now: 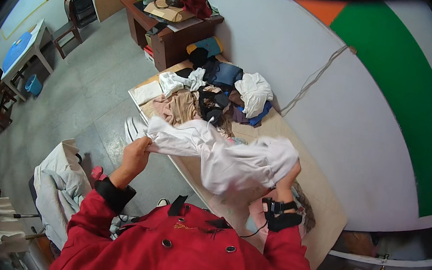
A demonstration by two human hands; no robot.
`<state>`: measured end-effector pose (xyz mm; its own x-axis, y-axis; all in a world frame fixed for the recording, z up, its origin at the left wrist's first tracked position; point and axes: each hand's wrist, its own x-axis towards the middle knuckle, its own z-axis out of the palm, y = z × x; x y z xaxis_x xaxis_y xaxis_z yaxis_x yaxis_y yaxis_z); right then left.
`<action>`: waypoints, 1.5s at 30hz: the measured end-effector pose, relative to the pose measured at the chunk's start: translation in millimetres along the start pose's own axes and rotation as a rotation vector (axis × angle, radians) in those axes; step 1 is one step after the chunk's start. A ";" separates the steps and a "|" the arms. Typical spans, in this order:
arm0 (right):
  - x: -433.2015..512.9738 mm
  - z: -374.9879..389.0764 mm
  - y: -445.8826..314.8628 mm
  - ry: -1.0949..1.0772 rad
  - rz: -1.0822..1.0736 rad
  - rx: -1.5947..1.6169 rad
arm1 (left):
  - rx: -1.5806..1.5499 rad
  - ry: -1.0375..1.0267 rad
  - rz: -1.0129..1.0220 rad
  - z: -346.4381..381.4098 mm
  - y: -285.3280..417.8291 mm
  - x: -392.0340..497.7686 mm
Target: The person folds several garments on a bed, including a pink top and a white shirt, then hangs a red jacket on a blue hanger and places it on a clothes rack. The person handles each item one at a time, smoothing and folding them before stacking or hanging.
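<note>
A white garment with a drawstring (221,156) is stretched between my two hands above a beige table (316,181). My left hand (136,156) grips its left end, beside a part with dark stripes. The right end is in my right hand (289,177), partly hidden by the cloth; a black strap is around that wrist. Beyond the garment lie a tan and pink heap of clothes (180,108), a black garment (214,102), folded blue jeans (226,74) and a crumpled white garment (254,93). Pink cloth (259,214) lies on the table near my right forearm.
A brown desk (171,39) with a cardboard piece and red cloth stands past the table. White cloth hangs over a chair (57,188) at the lower left. A cable (315,80) runs down the wall at right. Shelves (383,259) stand at the lower right.
</note>
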<state>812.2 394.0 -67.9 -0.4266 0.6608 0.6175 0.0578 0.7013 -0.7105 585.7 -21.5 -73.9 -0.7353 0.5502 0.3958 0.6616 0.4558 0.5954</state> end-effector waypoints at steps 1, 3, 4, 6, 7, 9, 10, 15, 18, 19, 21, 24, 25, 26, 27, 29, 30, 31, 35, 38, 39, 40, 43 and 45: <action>6.5 7.6 -6.7 -0.058 0.096 -0.045 | -0.024 -0.012 -0.045 6.2 -2.8 -2.6; 18.4 14.4 -13.2 -0.141 0.228 -0.035 | -0.033 -0.145 -0.107 13.9 -4.6 -5.0; 24.6 20.4 -18.3 -0.172 0.265 0.027 | -0.011 -0.262 -0.131 14.4 -4.9 -7.3; 28.2 35.2 -48.6 -0.218 0.283 0.385 | 0.046 -0.507 -0.160 17.8 -11.2 -17.6; 29.6 39.7 -64.9 -0.239 0.288 0.565 | 0.062 -0.646 -0.106 17.9 -9.4 -19.5; 24.5 41.5 -74.0 -0.333 0.471 0.808 | 0.030 -0.908 0.011 26.2 -10.1 -19.1; 20.8 44.7 -80.0 -0.386 0.567 0.930 | -0.098 -0.875 0.049 24.7 3.8 -13.4; 12.3 57.7 -118.3 -0.543 0.298 0.759 | -0.580 -0.447 0.061 49.5 94.2 32.1; 12.0 56.6 -125.2 -0.572 0.313 0.769 | -0.666 -0.684 0.077 65.5 131.2 45.1; 12.2 56.4 -122.6 -0.562 0.333 0.755 | -0.670 -0.804 -0.010 66.1 141.8 47.6; 11.6 56.6 -115.0 -0.532 0.362 0.727 | -0.609 -0.793 -0.024 83.9 144.2 43.3; 9.5 53.9 -108.7 -0.545 0.119 0.461 | -0.548 -0.747 0.078 123.0 123.3 30.9; 13.5 52.0 -106.5 -0.553 0.060 0.420 | -0.529 -0.724 0.128 130.2 116.5 27.6; 14.8 49.3 -103.5 -0.561 0.005 0.383 | -0.532 -0.746 0.096 135.8 108.9 22.8; 14.9 45.1 -101.9 -0.558 -0.049 0.333 | -0.519 -0.776 0.085 133.2 112.3 23.9; 12.0 50.6 -103.1 -0.548 0.077 0.498 | -0.485 -0.828 0.043 119.6 119.5 24.4; 8.3 52.9 -87.8 -0.585 0.086 0.498 | -0.499 -0.739 0.052 121.2 119.4 17.4; 5.9 57.8 -92.4 -0.627 0.096 0.514 | -0.429 -0.815 -0.033 107.1 130.9 22.7; 6.7 73.3 -138.2 -0.702 -0.184 0.411 | -0.375 -0.664 -0.056 133.4 112.0 2.8; -2.1 92.0 -121.6 -0.744 0.428 0.900 | -0.363 -0.528 -0.216 111.0 100.3 -10.5; -3.6 97.6 -117.3 -0.707 0.572 0.989 | -0.353 -0.472 -0.274 98.4 96.4 -15.5; -3.3 102.9 -113.5 -0.636 0.601 0.991 | -0.348 -0.425 -0.334 83.4 93.0 -18.4; -10.4 129.7 -103.9 -0.589 0.629 0.903 | -0.649 -0.276 -0.450 39.7 81.6 -29.5; -20.8 150.5 -88.0 -0.798 0.601 0.695 | -0.539 -0.124 -0.345 31.4 68.2 -38.0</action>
<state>680.2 278.3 -69.0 -0.9476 0.3094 -0.0793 0.0459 -0.1140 -0.9924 663.4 10.6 -70.4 -0.8485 0.5263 0.0550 0.2002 0.2232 0.9540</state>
